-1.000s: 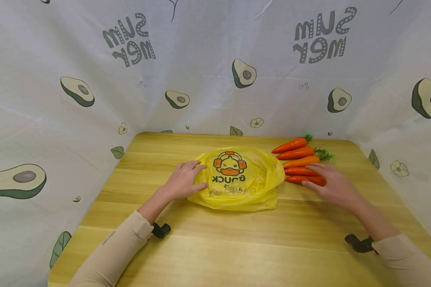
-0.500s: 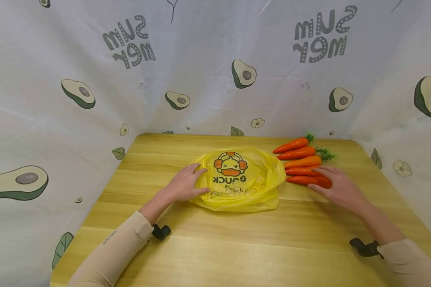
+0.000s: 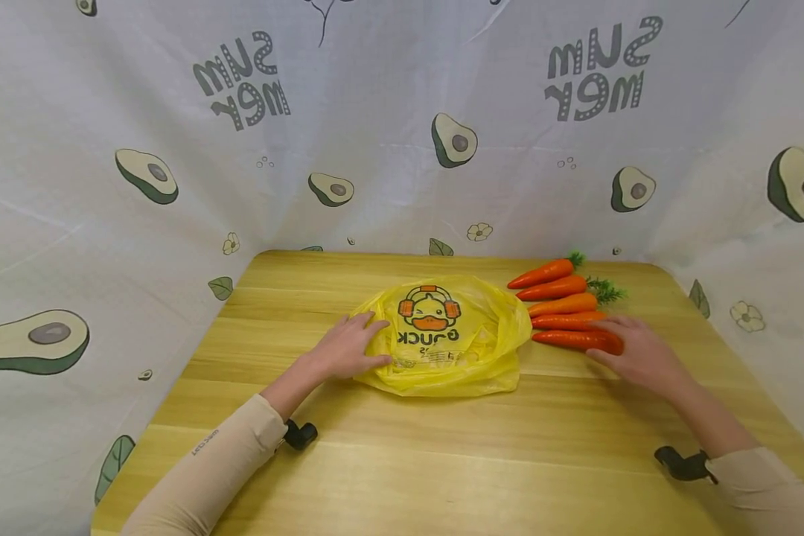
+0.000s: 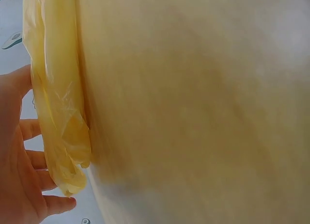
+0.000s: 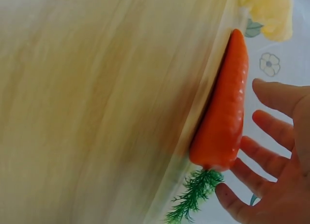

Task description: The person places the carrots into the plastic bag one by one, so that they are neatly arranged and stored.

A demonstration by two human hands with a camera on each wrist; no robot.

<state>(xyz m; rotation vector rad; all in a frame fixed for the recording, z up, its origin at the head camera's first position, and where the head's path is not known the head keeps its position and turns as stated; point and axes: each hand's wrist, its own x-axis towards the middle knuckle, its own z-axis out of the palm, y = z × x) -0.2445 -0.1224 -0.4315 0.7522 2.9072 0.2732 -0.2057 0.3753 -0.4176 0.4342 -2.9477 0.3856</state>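
A yellow plastic bag printed with a cartoon duck lies flat and crumpled mid-table. My left hand rests at its left edge, fingers spread and touching the plastic. In the left wrist view the fingers lie along the bag, without curling round it. To the right of the bag, several orange carrots lie in a row, tips pointing left. My right hand is at the thick end of the nearest carrot. Its fingers are loosely spread beside the carrot, whose green top shows in the right wrist view.
The other carrots lie close behind the nearest one, some with green tops. All rest on a wooden table. A white cloth with avocado prints hangs around the back and sides.
My right hand has slid slightly right, from over the ends of the nearest carrots to the thick end of the closest one. The left hand stays at the bag's edge.
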